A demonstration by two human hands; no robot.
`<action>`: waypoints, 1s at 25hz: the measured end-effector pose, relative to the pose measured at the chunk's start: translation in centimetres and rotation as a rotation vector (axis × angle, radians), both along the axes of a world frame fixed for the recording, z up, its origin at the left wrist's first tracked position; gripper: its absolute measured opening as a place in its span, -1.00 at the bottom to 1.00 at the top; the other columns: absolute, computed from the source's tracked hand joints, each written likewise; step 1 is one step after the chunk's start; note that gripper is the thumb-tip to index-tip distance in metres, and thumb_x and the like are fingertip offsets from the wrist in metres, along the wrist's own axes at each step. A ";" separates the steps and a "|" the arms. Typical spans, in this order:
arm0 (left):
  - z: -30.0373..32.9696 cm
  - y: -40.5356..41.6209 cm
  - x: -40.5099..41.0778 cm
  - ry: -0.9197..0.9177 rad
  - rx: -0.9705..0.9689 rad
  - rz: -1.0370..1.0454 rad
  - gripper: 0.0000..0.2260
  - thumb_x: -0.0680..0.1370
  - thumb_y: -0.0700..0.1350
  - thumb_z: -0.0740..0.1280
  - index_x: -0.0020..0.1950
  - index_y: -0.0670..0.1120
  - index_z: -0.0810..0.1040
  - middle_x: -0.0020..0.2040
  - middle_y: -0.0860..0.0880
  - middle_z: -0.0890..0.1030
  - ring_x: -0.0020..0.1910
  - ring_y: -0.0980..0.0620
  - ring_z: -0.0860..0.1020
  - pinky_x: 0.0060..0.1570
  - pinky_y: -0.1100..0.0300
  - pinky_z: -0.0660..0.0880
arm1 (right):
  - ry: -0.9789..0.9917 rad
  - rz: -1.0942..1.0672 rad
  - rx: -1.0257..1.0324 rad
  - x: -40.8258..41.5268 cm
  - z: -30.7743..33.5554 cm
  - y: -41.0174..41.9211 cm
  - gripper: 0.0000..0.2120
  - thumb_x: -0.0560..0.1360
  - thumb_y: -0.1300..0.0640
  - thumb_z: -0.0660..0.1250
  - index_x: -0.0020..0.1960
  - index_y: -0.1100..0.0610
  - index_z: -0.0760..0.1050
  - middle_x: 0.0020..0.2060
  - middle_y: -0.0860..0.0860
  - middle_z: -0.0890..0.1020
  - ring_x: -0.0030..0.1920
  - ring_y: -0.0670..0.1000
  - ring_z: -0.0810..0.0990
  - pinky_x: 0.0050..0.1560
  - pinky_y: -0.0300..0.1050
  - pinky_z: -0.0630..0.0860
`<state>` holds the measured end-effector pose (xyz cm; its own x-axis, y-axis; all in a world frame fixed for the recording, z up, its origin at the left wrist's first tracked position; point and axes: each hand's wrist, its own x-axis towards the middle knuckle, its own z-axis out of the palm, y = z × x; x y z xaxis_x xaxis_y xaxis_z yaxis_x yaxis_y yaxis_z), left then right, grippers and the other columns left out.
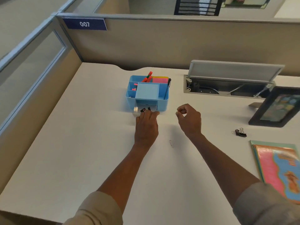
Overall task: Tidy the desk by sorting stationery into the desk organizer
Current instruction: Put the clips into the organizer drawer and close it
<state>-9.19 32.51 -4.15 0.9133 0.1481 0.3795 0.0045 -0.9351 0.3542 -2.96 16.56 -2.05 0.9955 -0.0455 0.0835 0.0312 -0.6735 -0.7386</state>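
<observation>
The blue desk organizer [162, 101] stands mid-desk with orange markers [148, 77], pink sticky notes [160, 80] and a black pen [168, 87] in its compartments. Its clear drawer [136, 112] is pulled out at the front, with black binder clips [145, 109] inside. My left hand [146, 125] lies on the drawer's front, fingers straight and touching it. To the right, my right hand [189, 120] hovers above the desk with fingers curled; whether it pinches something small I cannot tell. A thin paper clip [171, 143] lies on the desk between my forearms. More binder clips [240, 132] lie at the right.
An open cable hatch [233, 83] with a raised lid sits at the back right. A dark picture frame [276, 108] leans at the right edge. Colourful folders [279, 168] lie at the near right. Partition walls [146, 44] close off the back and left.
</observation>
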 end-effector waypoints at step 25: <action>-3.5 -28.4 7.3 0.434 -0.062 -0.580 -0.72 0.62 -0.08 0.21 0.33 0.03 0.46 0.19 -0.06 0.50 -0.08 -0.09 0.58 -0.08 0.04 0.59 | 0.215 -0.561 -0.017 -4.0 -3.9 -25.4 -0.92 0.48 0.23 0.33 -0.05 0.12 0.57 -0.21 0.01 0.64 -0.22 -0.02 0.51 -0.21 -0.22 0.32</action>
<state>-1.84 4.07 -7.63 0.9177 -0.3962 -0.0283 -0.3338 -0.8078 0.4858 -7.00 -8.80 -5.98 0.8144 -0.5694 -0.1115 -0.4813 -0.5556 -0.6780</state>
